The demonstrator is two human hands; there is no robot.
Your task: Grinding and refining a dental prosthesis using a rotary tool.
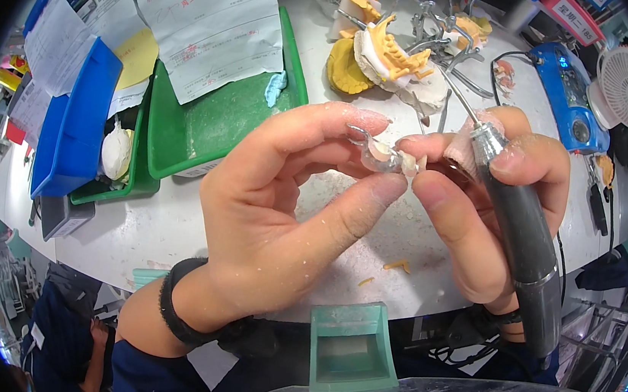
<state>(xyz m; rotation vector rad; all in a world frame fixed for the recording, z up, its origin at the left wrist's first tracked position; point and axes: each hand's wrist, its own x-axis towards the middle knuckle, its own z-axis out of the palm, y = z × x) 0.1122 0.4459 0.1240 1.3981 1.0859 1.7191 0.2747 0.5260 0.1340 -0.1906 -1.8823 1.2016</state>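
Note:
A small partial denture [381, 157] with metal clasps and pale teeth is held up above the table between both hands. My left hand [274, 207] is closed on its left end, with forefinger above and thumb below. My right hand [472, 220] pinches the denture's right end between thumb and forefinger. Tucked in the same right hand is a dark grey rotary handpiece [520, 233], its silver collar and thin shank pointing up and away from the denture. A pinkish wrap covers one right finger. White dust clings to the fingers.
Beyond the hands stand dental models [397, 59] with yellow wax and metal tools. Green tray [206, 127], papers [209, 24] and blue bin [76, 125] lie left. At right are a blue control box [569, 96] and white fan [625, 89]. A green scoop-shaped holder [356, 315] juts from the near edge.

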